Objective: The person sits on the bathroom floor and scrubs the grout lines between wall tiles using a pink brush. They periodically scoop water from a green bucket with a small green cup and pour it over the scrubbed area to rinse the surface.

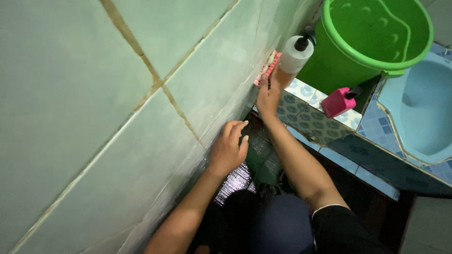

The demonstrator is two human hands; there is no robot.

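Observation:
My right hand [268, 96] presses a pink scrubbing brush [267, 67] flat against the pale green tiled wall [141, 94], low down near the raised ledge. My left hand [229, 148] rests with fingers spread against the bottom of the same wall, just above the dark wet floor [256, 164]; it holds nothing. Both forearms reach forward from the bottom of the view.
A white pump bottle [296, 54] and a pink bottle [340, 101] stand on the patterned tiled ledge [315, 124]. A large green bucket [372, 37] of water sits behind them. A blue squat toilet [419, 108] lies at the right.

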